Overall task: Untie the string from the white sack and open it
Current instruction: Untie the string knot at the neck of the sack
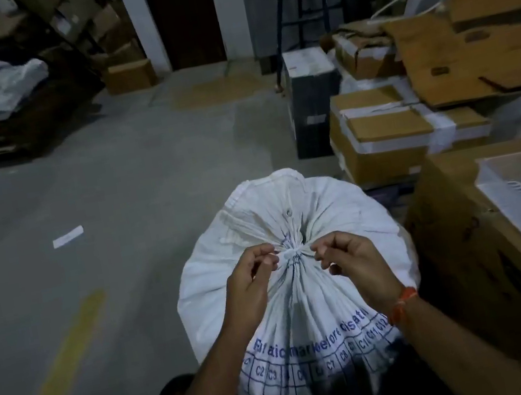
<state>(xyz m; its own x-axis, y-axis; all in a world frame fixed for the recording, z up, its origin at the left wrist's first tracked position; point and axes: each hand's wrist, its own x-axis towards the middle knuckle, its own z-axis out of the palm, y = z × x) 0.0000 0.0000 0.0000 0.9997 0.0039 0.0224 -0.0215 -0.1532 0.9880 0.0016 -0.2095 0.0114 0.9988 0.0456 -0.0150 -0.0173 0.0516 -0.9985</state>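
A full white sack (301,298) with blue print and a blue grid stands on the floor right in front of me. Its neck is gathered and bound by a white string (291,254) knotted at the middle. My left hand (249,282) pinches the string on the left side of the knot. On the right side, my right hand (350,260) pinches the string with its fingertips; an orange thread band circles that wrist. The loose top of the sack fans out beyond the knot.
Stacked cardboard boxes (393,128) and a large carton (489,237) topped with a clear plastic tray crowd the right side. Grey concrete floor with a yellow line (58,382) and a white paper strip (67,236) lies to the left. More boxes and sacks sit at the back.
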